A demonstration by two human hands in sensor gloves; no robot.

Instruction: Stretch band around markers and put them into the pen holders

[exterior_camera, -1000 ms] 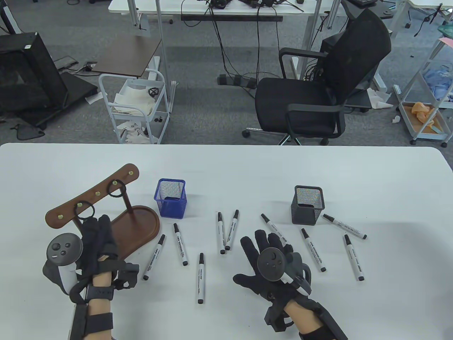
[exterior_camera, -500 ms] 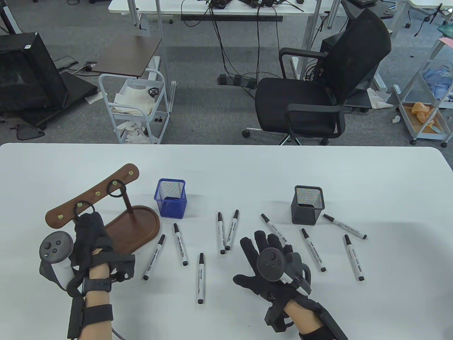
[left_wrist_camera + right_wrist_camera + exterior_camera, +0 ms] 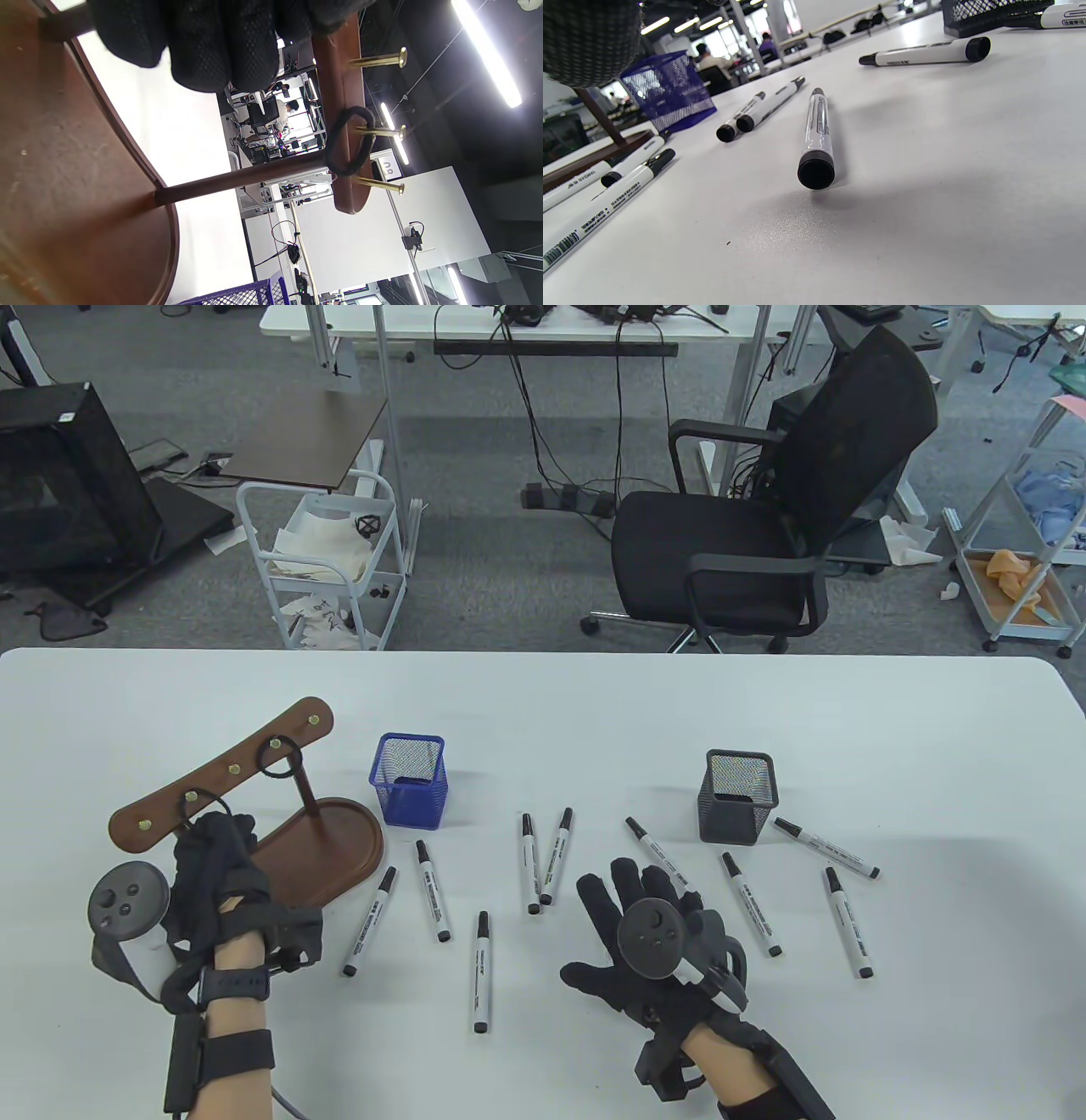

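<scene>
Two black bands hang on the brass pegs of a wooden rack (image 3: 222, 769). My left hand (image 3: 214, 841) is at the nearer band (image 3: 206, 795), its fingers curled over the loop's lower part, which they hide. The far band (image 3: 280, 759) hangs free and shows in the left wrist view (image 3: 350, 142), below my fingertips (image 3: 220, 46). My right hand (image 3: 632, 891) lies flat on the table with fingers spread, holding nothing, partly over one marker (image 3: 652, 841). Several white markers with black caps (image 3: 482, 971) lie loose. The blue holder (image 3: 409, 791) and black holder (image 3: 738, 797) stand behind them.
The rack's oval wooden base (image 3: 327, 848) sits under my left hand. In the right wrist view a marker (image 3: 816, 135) lies just ahead, with the blue holder (image 3: 666, 91) at the left. A black office chair (image 3: 764, 517) stands beyond the table's far edge.
My left hand has moved up and left onto the nearer band and its fingers have closed in. The right hand has not moved.
</scene>
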